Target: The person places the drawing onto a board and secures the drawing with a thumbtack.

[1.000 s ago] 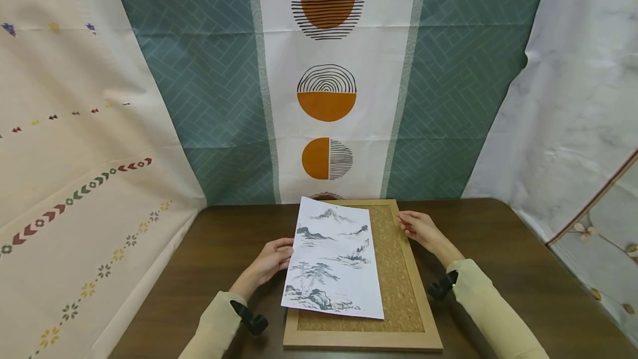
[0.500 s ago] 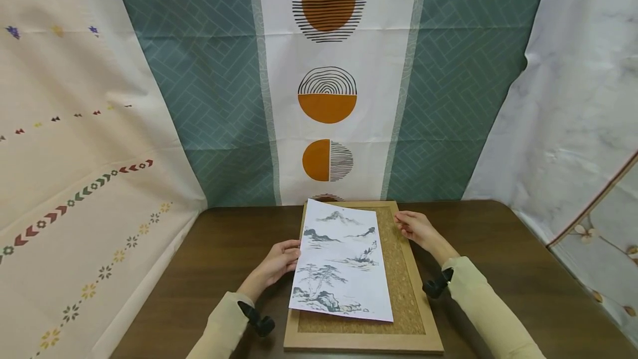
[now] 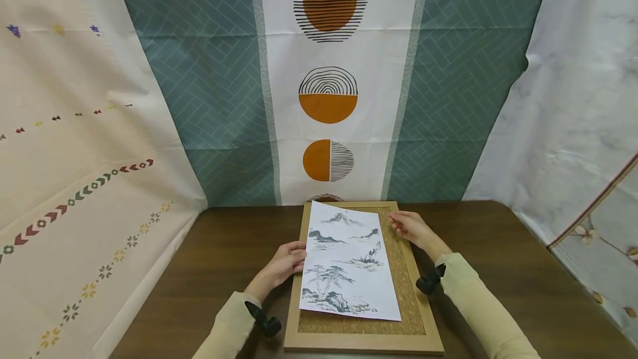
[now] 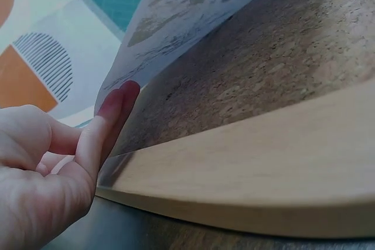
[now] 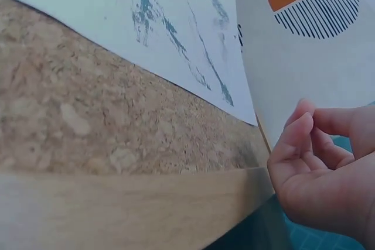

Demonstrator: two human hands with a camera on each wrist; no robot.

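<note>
A white sheet of paper (image 3: 349, 259) with printed ink mountains and trees is held above a wood-framed cork board (image 3: 402, 276). My left hand (image 3: 285, 263) pinches its left edge. In the left wrist view, the fingers (image 4: 105, 124) are at the paper's edge, and a gap shows between the sheet and the cork (image 4: 234, 80). My right hand (image 3: 413, 230) hovers over the board's upper right side, apart from the paper. Its thumb and fingertips (image 5: 302, 124) are brought together; whether something small sits between them cannot be seen.
The board lies on a dark brown table (image 3: 239, 237). Behind the table hangs a green and white cloth (image 3: 224, 126) with orange circles. Patterned cream cloth (image 3: 75, 181) hangs on the left and pale cloth (image 3: 573, 126) on the right. Each wrist wears a black camera band (image 3: 430, 280).
The paper and my left hand have moved right over the board, covering more cork. My right hand has moved slightly left, inward over the board. The board has stayed put.
</note>
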